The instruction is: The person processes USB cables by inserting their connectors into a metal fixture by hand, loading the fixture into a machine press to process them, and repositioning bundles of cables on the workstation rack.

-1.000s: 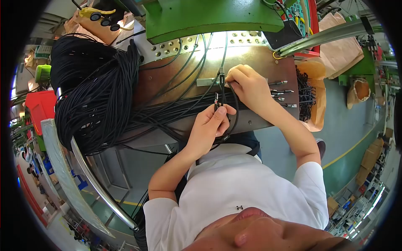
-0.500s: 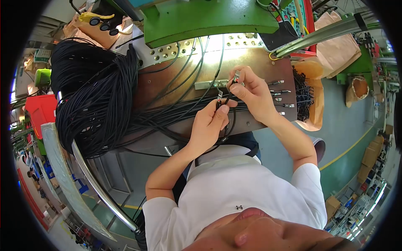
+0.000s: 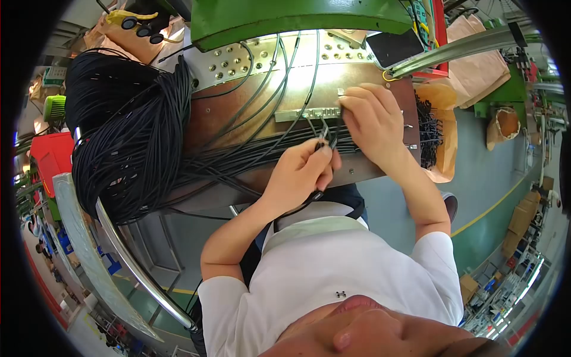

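My left hand (image 3: 306,169) is closed on black cable ends near the bench's front edge, and a metal-tipped connector (image 3: 324,132) sticks up from its fingers. To the right and farther back, my right hand (image 3: 372,119) pinches a small connector (image 3: 341,93) between thumb and fingertips. Between and behind the hands lies a narrow metal block (image 3: 306,114) with slots along it. Many black cables (image 3: 238,163) run across the brown bench top (image 3: 220,116) under my hands. Part of the cable ends is hidden by my fingers.
A thick bundle of black cables (image 3: 128,125) hangs over the bench's left side. A green machine (image 3: 297,24) stands at the back, with a dark flat panel (image 3: 394,47) beside it. On the right, a paper bag (image 3: 446,134) holds small black parts. A metal rail (image 3: 458,52) crosses the back right.
My right hand has moved away from my left, then back and right, with a connector at its fingertips. My left hand has shifted slightly right, still holding cable ends.
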The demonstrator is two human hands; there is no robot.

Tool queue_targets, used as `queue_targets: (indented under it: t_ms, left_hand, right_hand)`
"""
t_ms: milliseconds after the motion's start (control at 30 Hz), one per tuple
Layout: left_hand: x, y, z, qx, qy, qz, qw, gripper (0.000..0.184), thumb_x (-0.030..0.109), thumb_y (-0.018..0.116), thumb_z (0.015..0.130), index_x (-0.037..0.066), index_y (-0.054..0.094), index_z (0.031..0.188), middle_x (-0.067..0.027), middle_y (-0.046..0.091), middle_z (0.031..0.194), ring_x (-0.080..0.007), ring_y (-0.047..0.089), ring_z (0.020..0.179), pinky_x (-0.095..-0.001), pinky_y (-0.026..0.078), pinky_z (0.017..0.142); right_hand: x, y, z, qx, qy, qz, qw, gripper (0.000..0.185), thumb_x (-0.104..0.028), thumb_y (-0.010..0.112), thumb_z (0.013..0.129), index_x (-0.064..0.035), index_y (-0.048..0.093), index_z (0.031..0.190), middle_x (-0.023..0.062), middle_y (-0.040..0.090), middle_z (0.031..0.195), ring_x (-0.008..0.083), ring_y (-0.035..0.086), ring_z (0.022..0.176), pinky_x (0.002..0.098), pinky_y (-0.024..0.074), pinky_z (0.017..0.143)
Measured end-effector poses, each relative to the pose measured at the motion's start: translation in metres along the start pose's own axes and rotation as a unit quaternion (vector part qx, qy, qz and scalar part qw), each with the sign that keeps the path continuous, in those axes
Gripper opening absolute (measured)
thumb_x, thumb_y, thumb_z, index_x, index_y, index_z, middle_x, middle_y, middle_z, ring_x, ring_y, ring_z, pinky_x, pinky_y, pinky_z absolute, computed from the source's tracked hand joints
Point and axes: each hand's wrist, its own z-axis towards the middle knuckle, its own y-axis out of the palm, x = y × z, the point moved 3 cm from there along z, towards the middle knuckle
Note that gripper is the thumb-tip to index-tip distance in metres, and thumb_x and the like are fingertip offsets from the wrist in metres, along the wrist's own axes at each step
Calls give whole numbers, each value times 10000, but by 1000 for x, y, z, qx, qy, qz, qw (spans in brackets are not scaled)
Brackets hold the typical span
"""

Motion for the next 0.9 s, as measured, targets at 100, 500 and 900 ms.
queue_targets:
  t_ms: [100, 500, 900]
  left_hand:
    - [2, -6, -12, 12, 29, 65, 997, 240, 192, 419, 1001, 16, 579, 1036, 8, 456, 647, -58, 327, 542, -176, 246, 485]
    - [-8, -16, 9, 35, -4, -206, 978, 284, 269, 386, 1012, 44, 553, 968, 15, 443, 648, -48, 301, 546, -186, 260, 491]
    - [26, -29, -5, -1, 9, 345, 939, 165, 193, 481, 945, 53, 540, 880, -50, 556, 674, -160, 447, 480, -267, 367, 460]
  right_hand:
    - [25, 6, -14, -31, 92, 54, 994, 262, 32, 635, 702, -71, 588, 939, 45, 639, 940, 234, 574, 826, 310, 463, 737]
    - [24, 23, -31, -190, 108, 102, 970, 228, 46, 613, 722, -38, 562, 928, 76, 633, 947, 245, 584, 830, 312, 474, 740]
    - [30, -13, -11, -97, -54, -78, 991, 243, -12, 654, 710, -58, 586, 940, 44, 631, 914, 211, 574, 837, 291, 460, 738]
